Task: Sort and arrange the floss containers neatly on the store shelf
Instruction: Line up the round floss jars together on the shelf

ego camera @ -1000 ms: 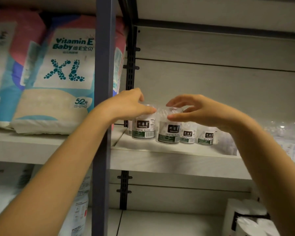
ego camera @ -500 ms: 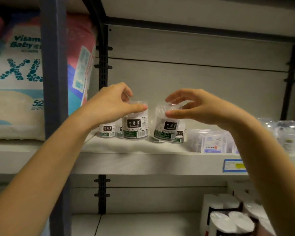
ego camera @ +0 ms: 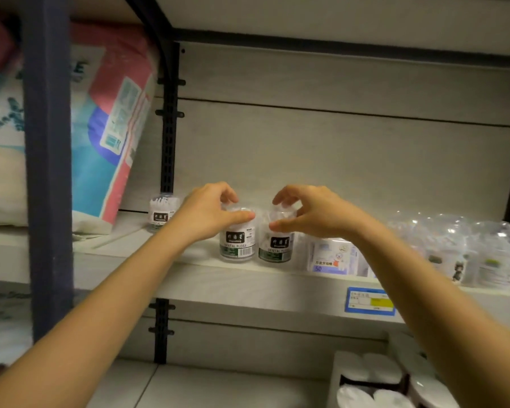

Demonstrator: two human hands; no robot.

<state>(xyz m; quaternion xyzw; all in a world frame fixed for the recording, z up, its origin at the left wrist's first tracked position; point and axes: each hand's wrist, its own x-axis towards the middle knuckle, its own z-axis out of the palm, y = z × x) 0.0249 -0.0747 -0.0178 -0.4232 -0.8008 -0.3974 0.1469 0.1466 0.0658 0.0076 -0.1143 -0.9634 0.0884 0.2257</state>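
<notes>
Two clear round floss containers with black and green labels stand side by side near the front of the pale shelf point(ego camera: 248, 287). My left hand point(ego camera: 209, 214) grips the top of the left floss container point(ego camera: 236, 245) with thumb and fingers. My right hand point(ego camera: 309, 214) grips the top of the right floss container point(ego camera: 276, 245) the same way. A third floss container point(ego camera: 161, 213) stands alone further back at the left, beside the black upright.
A flat floss pack point(ego camera: 333, 257) lies just right of the held pair, then several clear domed tubs point(ego camera: 495, 254). A diaper bag point(ego camera: 109, 134) leans at the left behind a dark post point(ego camera: 47, 172). A blue price tag point(ego camera: 370, 300) sits on the shelf edge. White rolls point(ego camera: 374, 378) stand below.
Both hands carried their containers rightward along the shelf and lowered them to stand next to the flat pack. The view shifted right too.
</notes>
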